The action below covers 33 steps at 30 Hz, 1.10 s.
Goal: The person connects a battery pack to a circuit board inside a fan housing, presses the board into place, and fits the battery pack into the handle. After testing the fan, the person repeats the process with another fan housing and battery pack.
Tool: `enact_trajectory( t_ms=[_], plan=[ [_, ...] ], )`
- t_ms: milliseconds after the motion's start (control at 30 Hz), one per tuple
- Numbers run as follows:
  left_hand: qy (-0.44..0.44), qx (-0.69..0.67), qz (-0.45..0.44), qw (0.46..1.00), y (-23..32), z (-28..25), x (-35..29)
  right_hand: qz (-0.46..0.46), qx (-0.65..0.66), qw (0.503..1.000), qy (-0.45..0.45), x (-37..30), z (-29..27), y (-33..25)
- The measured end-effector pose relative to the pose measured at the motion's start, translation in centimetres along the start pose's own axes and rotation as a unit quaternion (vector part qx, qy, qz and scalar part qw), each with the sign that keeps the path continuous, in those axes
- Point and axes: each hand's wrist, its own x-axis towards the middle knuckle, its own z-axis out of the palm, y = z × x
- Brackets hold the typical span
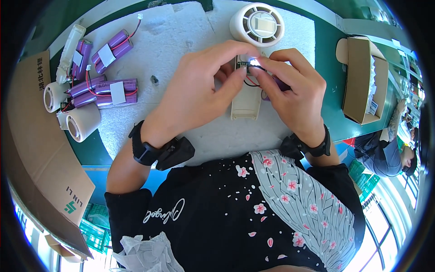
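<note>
In front of me lies a cream plastic housing [245, 103], long and open-topped, with a small circuit board [242, 60] at its far end. My left hand [195, 86] grips the far end of this housing, thumb and forefinger closed beside the board. My right hand [297, 86] pinches a thin black wire [259, 68] at the board. A bright white light [254, 62] glows between the fingertips. A red wire [250, 82] loops below. Partly hidden behind my right fingers is a purple battery pack [282, 85]. The wire's end is covered by my fingers.
A round cream fan-like part [257, 25] stands beyond my hands on the white foam sheet [181, 27]. Purple battery packs [112, 51] and cream housings [84, 121] lie at left, beside a large cardboard box [41, 122]. An open carton [366, 81] stands right; a person [385, 152] sits beyond.
</note>
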Motion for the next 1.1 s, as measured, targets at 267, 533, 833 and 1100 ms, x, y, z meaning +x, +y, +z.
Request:
enact_trajectory(
  t_ms=[267,533,833,1100],
  plan=[
    [0.0,0.081,0.078,0.994,-0.1,-0.9,0.8,0.158,0.081,0.983,-0.048,0.5,-0.5,-0.2],
    [-0.061,0.147,0.071,0.985,0.7,-1.5,0.8,0.176,0.211,0.946,-0.173,1.0,-1.8,1.0],
    [-0.022,0.137,0.073,0.988,0.2,-1.7,0.9,0.081,0.166,0.963,-0.198,1.1,-3.6,1.6],
    [0.011,0.073,0.026,0.997,0.0,-1.8,0.9,0.019,0.008,0.991,-0.13,1.0,-4.4,2.5]
  ],
)
